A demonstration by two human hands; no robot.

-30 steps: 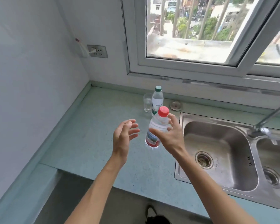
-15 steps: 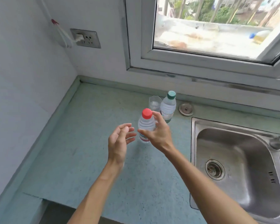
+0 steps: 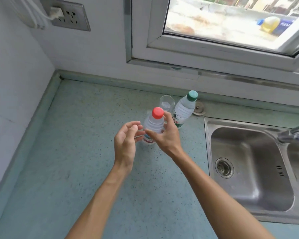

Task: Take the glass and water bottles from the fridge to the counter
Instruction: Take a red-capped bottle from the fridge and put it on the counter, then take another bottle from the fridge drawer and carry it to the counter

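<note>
I've lowered the red-capped bottle (image 3: 154, 125) upright toward the counter (image 3: 76, 152) (right hand (image 3: 166, 137) gripping it, left hand (image 3: 126, 144) open beside), near the glass (image 3: 167, 103).

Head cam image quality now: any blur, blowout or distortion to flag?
Head view: soft daylight, no hard shadows; window scene smeared and bright; wide-angle bend at frame edges; left hand slightly motion-soft; clear glass faint against the counter.
</note>
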